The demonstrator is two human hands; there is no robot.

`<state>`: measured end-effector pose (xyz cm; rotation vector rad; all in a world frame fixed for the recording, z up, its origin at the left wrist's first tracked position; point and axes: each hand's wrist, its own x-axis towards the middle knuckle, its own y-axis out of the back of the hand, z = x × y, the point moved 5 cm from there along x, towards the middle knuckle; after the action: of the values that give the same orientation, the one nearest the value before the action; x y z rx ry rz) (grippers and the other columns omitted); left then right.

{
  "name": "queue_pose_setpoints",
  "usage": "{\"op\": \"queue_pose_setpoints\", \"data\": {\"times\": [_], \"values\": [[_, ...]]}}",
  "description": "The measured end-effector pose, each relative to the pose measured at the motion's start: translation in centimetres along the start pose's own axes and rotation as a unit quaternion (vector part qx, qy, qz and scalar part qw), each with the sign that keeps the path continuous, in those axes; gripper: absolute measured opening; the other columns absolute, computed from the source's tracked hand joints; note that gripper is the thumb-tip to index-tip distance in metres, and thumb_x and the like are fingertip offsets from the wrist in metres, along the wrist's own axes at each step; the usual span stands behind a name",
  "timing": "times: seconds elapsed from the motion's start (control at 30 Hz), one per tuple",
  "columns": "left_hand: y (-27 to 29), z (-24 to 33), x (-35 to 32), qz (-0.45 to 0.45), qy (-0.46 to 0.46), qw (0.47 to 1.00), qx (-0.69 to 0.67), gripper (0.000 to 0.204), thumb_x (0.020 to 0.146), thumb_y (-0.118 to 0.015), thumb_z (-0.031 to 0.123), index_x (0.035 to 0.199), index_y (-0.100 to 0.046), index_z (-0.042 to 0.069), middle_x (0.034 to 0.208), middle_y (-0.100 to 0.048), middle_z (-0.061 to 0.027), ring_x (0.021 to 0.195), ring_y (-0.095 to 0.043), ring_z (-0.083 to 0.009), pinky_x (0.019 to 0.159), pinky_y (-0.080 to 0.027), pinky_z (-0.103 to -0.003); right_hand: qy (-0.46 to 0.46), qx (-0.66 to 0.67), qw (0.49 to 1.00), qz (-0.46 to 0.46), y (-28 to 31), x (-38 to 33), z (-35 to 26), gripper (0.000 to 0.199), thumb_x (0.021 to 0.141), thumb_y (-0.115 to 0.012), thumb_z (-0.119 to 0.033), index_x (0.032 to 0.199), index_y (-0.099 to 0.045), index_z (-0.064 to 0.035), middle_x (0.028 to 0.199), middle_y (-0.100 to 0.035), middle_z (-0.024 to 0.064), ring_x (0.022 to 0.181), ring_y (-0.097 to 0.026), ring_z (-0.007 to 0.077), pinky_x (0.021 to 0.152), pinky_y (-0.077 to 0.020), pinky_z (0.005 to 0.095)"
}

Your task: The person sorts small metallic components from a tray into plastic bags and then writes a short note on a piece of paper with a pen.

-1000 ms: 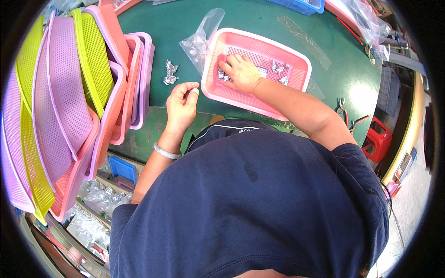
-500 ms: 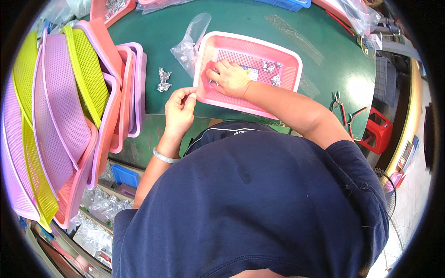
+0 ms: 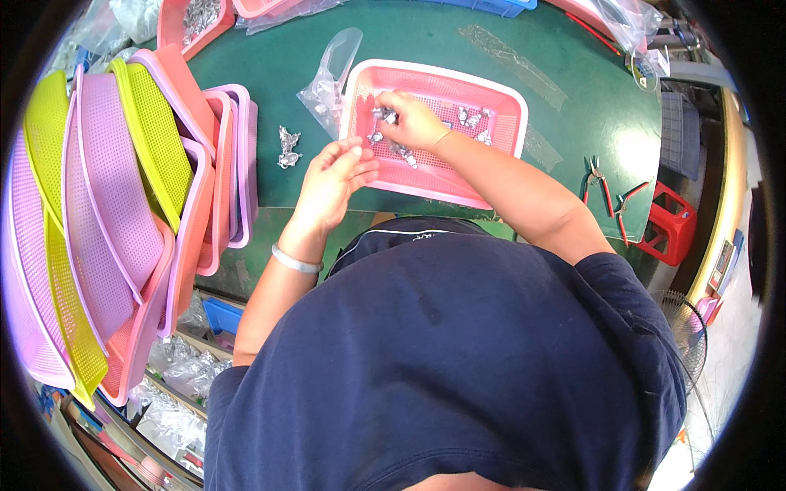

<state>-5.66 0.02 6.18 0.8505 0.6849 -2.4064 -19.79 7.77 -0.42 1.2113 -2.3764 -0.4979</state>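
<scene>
Perforated plastic baskets [image 3: 110,184] in purple, lime green and coral lean nested together on the left. Two pairs of red-handled pliers [image 3: 595,173] lie near the right edge of the green desk [image 3: 594,102]; beyond it stand a red plastic stool [image 3: 678,231] and a grey crate [image 3: 678,135]. Clear tape [image 3: 516,65] crosses the desktop, and a blue bin [image 3: 495,6] sits at the far edge.

"What is the right hand [image 3: 413,123] doing?"

"Its fingers are forming a pinching grip, the right forearm [image 3: 508,180] slanting away behind it toward the body's right."

"And the left hand [image 3: 332,176]?"

"It's hovering left of that grip, nearer the body, fingers curving loosely, the left forearm [image 3: 274,307] sloping below it."
</scene>
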Motion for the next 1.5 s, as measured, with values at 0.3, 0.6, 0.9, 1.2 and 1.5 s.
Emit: {"op": "queue_pose_setpoints", "data": {"times": [0.3, 0.6, 0.9, 1.2, 1.5], "values": [[-3.1, -0.8, 3.6, -0.164, 0.08, 0.909, -0.374, 0.04, 0.095, -0.033, 0.041, 0.113, -0.051, 0.01, 0.11, -0.056, -0.0105, 0.103, -0.055, -0.0264, 0.087, -0.046, -0.046, 0.118, 0.007, 0.991, 0.059, 2.5, -0.2, -10.4, 0.028, 0.067, -0.066, -0.012, 0.092, -0.055, -0.004, 0.09, -0.055, 0.0097, 0.083, -0.055, 0.0285, 0.072, -0.047, 0.0367], [-0.7, -0.5, 2.3, -0.189, 0.074, 0.883, -0.422, 0.031, 0.092, -0.041, 0.028, 0.106, -0.057, 0.005, 0.107, -0.059, -0.0166, 0.104, -0.055, -0.0332, 0.084, -0.046, -0.049, 0.081, 0.114, 0.99, -0.002, 5.3, 0.2, -9.6, 0.039, 0.075, -0.06, -0.01, 0.114, -0.053, -0.0049, 0.117, -0.05, 0.0181, 0.107, -0.051, 0.0359, 0.091, -0.0426, 0.0403], [2.4, -1.1, 0.3, -0.227, 0.074, 0.865, -0.441, 0.04, 0.092, -0.04, 0.036, 0.112, -0.056, 0.004, 0.115, -0.055, -0.0197, 0.111, -0.048, -0.0412, 0.089, -0.041, -0.056, 0.002, -0.239, 0.927, -0.289, 1.0, -3.1, -3.2, 0.071, 0.068, -0.064, -0.006, 0.133, -0.037, -0.0182, 0.135, -0.034, 0.0184, 0.114, -0.046, 0.0372, 0.087, -0.0475, 0.0406], [4.6, -2.4, -0.4, -0.197, 0.08, 0.871, -0.442, 0.039, 0.092, -0.044, 0.036, 0.115, -0.054, 0.006, 0.113, -0.056, -0.0198, 0.105, -0.052, -0.0373, 0.083, -0.046, -0.051, 0.092, -0.245, 0.924, -0.278, -2.2, -2.0, -4.1, 0.036, 0.071, -0.061, -0.016, 0.108, -0.059, -0.0181, 0.115, -0.048, 0.0146, 0.098, -0.052, 0.0328, 0.073, -0.0517, 0.0412], [4.6, -2.5, -0.7, -0.167, 0.088, 0.884, -0.427, 0.039, 0.092, -0.044, 0.037, 0.113, -0.054, 0.006, 0.11, -0.057, -0.0196, 0.102, -0.054, -0.0367, 0.081, -0.047, -0.05, -0.003, -0.276, 0.913, -0.3, -2.7, -2.0, -4.7, 0.029, 0.08, -0.048, -0.02, 0.105, -0.063, -0.0191, 0.117, -0.047, 0.0148, 0.099, -0.052, 0.0323, 0.08, -0.0498, 0.04]]}}
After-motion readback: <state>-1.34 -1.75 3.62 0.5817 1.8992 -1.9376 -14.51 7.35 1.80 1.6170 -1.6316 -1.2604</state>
